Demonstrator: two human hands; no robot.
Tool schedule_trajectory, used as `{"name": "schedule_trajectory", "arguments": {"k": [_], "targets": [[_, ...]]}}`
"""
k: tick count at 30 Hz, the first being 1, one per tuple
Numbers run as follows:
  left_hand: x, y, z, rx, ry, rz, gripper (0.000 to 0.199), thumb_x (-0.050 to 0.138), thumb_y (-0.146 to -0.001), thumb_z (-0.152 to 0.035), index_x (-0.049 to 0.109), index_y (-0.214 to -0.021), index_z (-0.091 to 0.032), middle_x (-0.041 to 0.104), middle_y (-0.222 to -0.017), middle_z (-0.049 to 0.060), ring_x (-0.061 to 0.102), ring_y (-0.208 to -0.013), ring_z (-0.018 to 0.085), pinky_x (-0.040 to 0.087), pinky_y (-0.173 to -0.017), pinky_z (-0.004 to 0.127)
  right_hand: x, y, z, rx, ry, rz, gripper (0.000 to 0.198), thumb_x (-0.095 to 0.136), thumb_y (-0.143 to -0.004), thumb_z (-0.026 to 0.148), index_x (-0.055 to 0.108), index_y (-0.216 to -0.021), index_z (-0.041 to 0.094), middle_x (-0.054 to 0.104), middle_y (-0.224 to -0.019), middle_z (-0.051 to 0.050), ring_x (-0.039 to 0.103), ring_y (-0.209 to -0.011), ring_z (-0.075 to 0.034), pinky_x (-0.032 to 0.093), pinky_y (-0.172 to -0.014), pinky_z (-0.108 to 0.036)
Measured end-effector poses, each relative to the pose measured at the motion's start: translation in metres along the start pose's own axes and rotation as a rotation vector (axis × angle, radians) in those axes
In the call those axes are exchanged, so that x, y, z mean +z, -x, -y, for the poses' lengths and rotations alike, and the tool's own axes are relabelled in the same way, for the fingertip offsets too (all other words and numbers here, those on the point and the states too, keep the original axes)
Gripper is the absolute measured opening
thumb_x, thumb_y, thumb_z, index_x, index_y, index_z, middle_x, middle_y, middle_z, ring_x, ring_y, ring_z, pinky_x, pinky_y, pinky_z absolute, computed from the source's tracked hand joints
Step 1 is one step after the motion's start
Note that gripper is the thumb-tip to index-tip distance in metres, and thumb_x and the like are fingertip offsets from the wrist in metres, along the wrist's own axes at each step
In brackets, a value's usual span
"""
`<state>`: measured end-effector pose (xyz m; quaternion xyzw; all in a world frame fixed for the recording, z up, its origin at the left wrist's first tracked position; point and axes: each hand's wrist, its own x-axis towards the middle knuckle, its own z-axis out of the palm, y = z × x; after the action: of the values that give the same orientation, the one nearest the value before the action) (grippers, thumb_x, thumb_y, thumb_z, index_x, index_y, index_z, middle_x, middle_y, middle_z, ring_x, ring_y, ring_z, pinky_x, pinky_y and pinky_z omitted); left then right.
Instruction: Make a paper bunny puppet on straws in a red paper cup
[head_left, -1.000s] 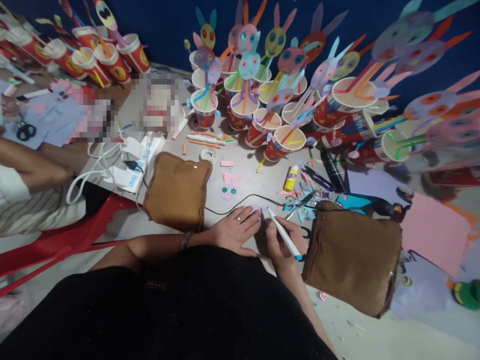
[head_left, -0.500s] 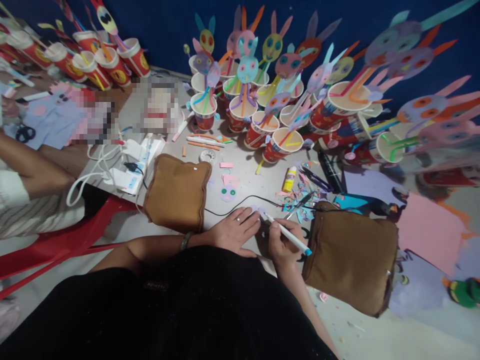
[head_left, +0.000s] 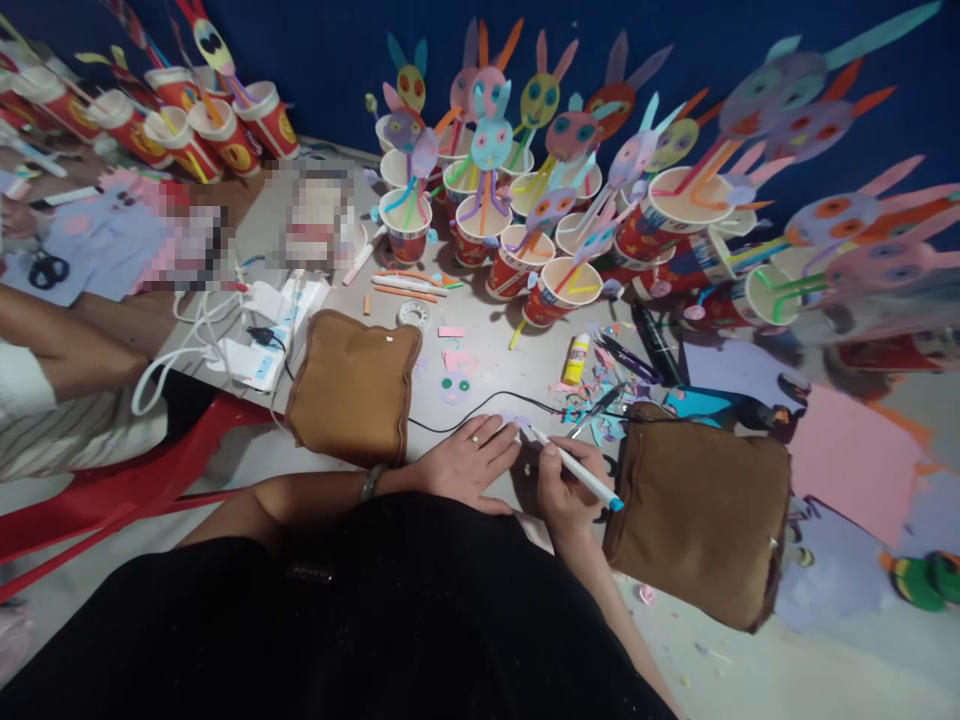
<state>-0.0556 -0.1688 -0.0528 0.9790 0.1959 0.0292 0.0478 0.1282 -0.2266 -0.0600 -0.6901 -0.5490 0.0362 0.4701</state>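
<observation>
My right hand (head_left: 574, 488) is closed around a white marker (head_left: 581, 470) with a blue end, its tip pointing up and left at a small lilac paper piece (head_left: 517, 422). My left hand (head_left: 469, 462) lies flat with fingers stretched out, the fingertips at the edge of that lilac piece, which they partly hide. Just beyond, a lilac paper face (head_left: 454, 388) with green eyes lies on the table, with pink paper scraps (head_left: 459, 358) above it. A thin black cord (head_left: 450, 425) runs past the fingertips.
Paper cups (head_left: 562, 290) with straw-and-paper rabbit figures crowd the back. Brown cushions (head_left: 356, 385) (head_left: 701, 510) flank my hands. A glue stick (head_left: 576, 360), paper scraps (head_left: 604, 400) and a tape roll (head_left: 412, 314) lie ahead. A power strip (head_left: 274, 345) and another person's arm (head_left: 67, 340) are at left.
Both hands and the marker stay almost in place. The view has shifted very slightly, so the cups at right appear a little further left.
</observation>
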Motion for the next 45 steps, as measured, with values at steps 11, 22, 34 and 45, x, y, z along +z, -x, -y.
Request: {"name": "schedule_trajectory", "arguments": {"k": [11,22,34,45], "targets": [[-0.0012,0.0008,0.0006,0.008,-0.007,-0.02,0.087,0.026,-0.096,-0.076,0.048,-0.149,-0.011,0.046,-0.157,0.019,0.039,-0.146,0.034,0.021,-0.122,0.047,-0.0038,-0.0034,0.0061,-0.02,0.074,-0.026,0.014,0.064,-0.09,0.031,0.069,-0.091,0.017,0.071,-0.076,-0.004,0.067,-0.06,-0.017,0.056,-0.056,-0.029],[-0.002,0.0011,0.0002,0.002,0.004,-0.001,0.085,0.026,-0.097,-0.074,0.046,-0.15,-0.01,0.045,-0.158,0.019,0.039,-0.146,0.035,0.022,-0.122,0.048,-0.0038,-0.0034,0.007,-0.035,0.103,-0.004,0.012,0.064,-0.09,0.03,0.067,-0.088,0.018,0.069,-0.072,-0.002,0.063,-0.055,-0.015,0.052,-0.052,-0.027],[-0.0015,0.0009,0.0006,0.009,-0.001,-0.022,0.085,0.03,-0.097,-0.074,0.047,-0.149,-0.008,0.045,-0.157,0.021,0.04,-0.145,0.036,0.024,-0.122,0.048,-0.0014,0.0009,0.0026,-0.015,0.086,0.001,0.015,0.065,-0.09,0.034,0.065,-0.091,0.019,0.069,-0.075,-0.003,0.065,-0.058,-0.016,0.052,-0.052,-0.028],[-0.0011,0.0004,0.0003,0.008,0.001,-0.012,0.084,0.034,-0.096,-0.073,0.047,-0.149,-0.009,0.045,-0.158,0.021,0.04,-0.146,0.036,0.023,-0.122,0.047,-0.0011,-0.0007,0.0046,-0.008,0.081,0.017,0.014,0.065,-0.09,0.032,0.068,-0.09,0.018,0.072,-0.077,-0.004,0.067,-0.062,-0.017,0.055,-0.057,-0.03]]}}
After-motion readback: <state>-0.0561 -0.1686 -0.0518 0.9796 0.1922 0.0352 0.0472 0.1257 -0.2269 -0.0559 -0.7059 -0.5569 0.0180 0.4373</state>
